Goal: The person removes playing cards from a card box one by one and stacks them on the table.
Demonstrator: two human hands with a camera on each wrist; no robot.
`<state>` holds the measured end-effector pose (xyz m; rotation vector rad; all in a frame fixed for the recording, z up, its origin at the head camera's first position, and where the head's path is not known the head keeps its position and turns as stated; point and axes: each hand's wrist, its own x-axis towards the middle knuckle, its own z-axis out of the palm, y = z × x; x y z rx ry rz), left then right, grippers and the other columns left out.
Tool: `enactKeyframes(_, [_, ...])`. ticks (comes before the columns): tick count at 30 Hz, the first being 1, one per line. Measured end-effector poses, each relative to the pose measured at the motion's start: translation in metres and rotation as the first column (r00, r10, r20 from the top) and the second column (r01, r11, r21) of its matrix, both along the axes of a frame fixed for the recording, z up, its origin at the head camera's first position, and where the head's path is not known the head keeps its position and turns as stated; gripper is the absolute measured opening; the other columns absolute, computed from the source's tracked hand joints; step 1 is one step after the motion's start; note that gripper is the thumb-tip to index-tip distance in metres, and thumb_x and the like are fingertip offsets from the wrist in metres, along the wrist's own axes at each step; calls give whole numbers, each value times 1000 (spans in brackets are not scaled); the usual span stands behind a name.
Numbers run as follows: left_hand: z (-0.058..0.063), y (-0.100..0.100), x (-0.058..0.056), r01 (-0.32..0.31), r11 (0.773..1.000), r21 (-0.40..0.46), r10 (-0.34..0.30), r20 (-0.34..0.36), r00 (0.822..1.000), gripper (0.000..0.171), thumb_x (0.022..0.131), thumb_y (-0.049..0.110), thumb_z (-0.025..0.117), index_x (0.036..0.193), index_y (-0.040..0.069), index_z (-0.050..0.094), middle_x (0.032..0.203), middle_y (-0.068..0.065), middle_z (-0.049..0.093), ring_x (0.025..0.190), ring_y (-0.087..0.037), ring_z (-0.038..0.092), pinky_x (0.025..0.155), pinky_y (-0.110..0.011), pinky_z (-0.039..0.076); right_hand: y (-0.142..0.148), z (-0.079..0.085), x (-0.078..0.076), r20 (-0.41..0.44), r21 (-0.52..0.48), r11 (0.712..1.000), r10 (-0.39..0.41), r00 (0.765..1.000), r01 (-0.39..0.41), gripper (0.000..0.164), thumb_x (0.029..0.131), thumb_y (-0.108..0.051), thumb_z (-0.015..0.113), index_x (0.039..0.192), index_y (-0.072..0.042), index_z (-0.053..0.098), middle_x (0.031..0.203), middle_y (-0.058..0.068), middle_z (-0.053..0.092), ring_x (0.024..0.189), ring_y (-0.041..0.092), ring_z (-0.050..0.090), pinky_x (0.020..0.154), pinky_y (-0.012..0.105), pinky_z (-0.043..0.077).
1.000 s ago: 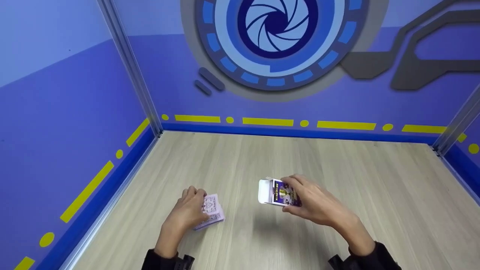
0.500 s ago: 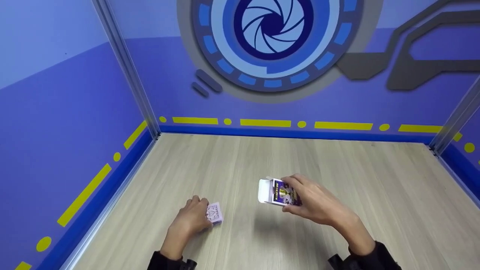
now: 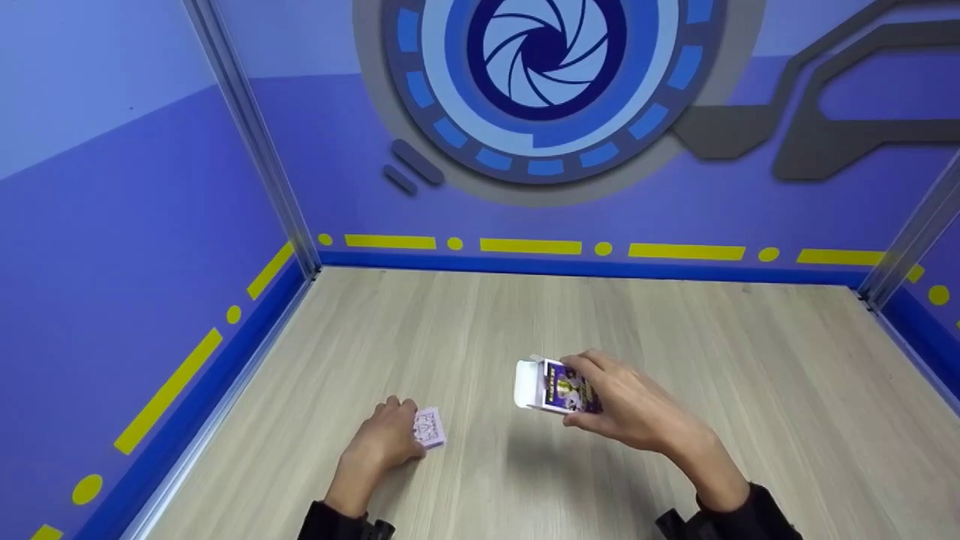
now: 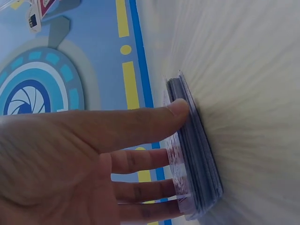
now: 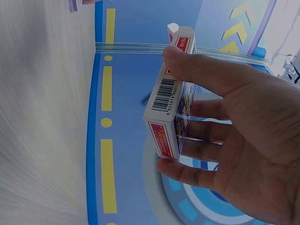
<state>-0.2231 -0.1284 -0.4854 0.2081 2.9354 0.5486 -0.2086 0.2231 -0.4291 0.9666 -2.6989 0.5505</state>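
My left hand (image 3: 384, 435) grips a deck of playing cards (image 3: 429, 427) low over the tabletop, patterned backs up. In the left wrist view the thumb lies along one side of the deck (image 4: 199, 154) and the fingers reach to its far side. Part of the deck is hidden under the hand. My right hand (image 3: 626, 401) holds a small card box (image 3: 568, 388) above the table, thumb on one narrow side and fingers on the other. Its white end flap (image 3: 528, 383) stands open toward the left. A barcode shows on the box's side (image 5: 165, 95) in the right wrist view.
The pale wood table (image 3: 675, 330) is bounded at the back by a blue-purple panel (image 3: 315, 165) with yellow marks. A similar panel (image 3: 112, 300) stands on the left, joined at a metal corner post (image 3: 255, 135). Another wall rises at the right.
The deck was spread in uneven parts a second ago and is now one squared stack. My left hand has shifted slightly right and nearer. The right hand and box are nearly still.
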Motion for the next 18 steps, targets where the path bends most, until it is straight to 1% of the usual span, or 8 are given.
enactKeyframes(2, [-1,0,0,6,1000,1,-6,-6,1000,60,74,9,90,123,-10,61,107,-19,56,96,-32,54,91,-54,51,0,0,0,8,-1,1000,0,1000,0,68,85,-34,86,139,-4,57,127,9,63,100,16,62,80,38,56])
enactKeyframes(4, [-2,0,0,12,1000,3,-12,-9,1000,63,74,10,90,125,-11,60,111,-22,56,101,-35,54,93,-55,51,-1,0,1,16,0,1000,-2,1000,2,68,85,-34,86,140,-5,57,127,9,63,100,16,62,80,38,56])
enactKeyframes(8, [-3,2,0,24,1000,-4,-24,-16,1000,70,75,17,91,129,-12,57,120,-28,53,107,-40,52,93,-58,50,-1,0,1,28,-1,1000,-8,1000,8,69,85,-34,86,140,-5,57,128,9,63,100,16,62,80,38,56])
enactKeyframes(10, [-4,4,-1,24,1000,-14,-24,-22,999,71,75,21,92,127,-12,58,118,-28,53,105,-39,52,90,-57,51,-1,0,1,29,1,1000,-9,1000,9,69,85,-35,86,140,-4,57,127,9,63,99,16,62,80,37,56])
enactKeyframes(14, [-7,7,-1,16,999,-34,-18,-38,999,67,75,22,93,123,-12,59,112,-25,53,99,-36,51,84,-55,52,-1,-1,1,35,2,1000,-9,999,9,69,86,-36,85,140,-4,57,127,9,63,98,15,62,80,37,56])
enactKeyframes(18, [-8,7,-2,9,999,-42,-10,-35,999,66,78,22,91,124,-13,59,114,-27,53,104,-38,52,85,-56,53,-1,-1,0,33,0,1000,-4,999,4,69,86,-36,85,140,-5,57,127,9,63,98,15,62,80,37,56])
